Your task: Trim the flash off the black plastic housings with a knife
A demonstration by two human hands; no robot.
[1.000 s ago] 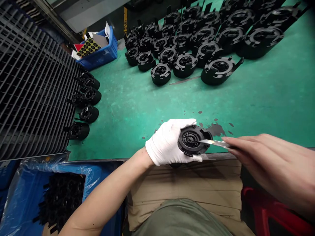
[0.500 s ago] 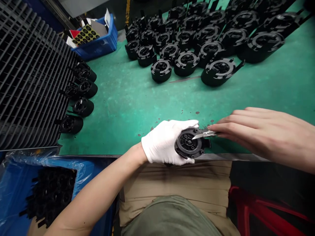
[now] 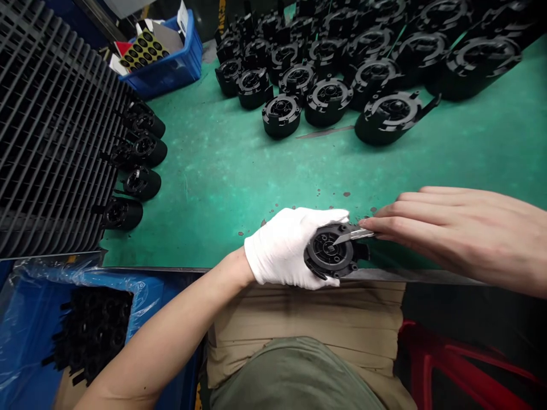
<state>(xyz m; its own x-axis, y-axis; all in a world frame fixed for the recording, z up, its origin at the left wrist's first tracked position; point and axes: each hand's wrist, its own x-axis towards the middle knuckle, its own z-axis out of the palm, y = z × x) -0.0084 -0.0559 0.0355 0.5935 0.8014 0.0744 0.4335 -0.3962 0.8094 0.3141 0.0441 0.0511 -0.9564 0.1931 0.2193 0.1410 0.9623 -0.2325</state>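
In a white glove, my left hand is closed around a round black plastic housing near the table's front edge. The housing's ribbed inner face is turned up toward me, and a tab sticks out on its right. My bare right hand pinches a small knife with a pointed metal blade. The blade reaches over the housing's rim, its tip at the middle of the ribbed face; whether it touches cannot be made out. The knife's grip end is hidden under my fingers.
Several similar black housings stand in rows at the back of the green table. More lie along the grey rack at left. A blue bin holds sticker sheets. Below left, a plastic-lined blue crate contains black parts.
The view has shifted slightly. Both hands keep nearly the same pose, with the knife tip still over the middle of the housing.
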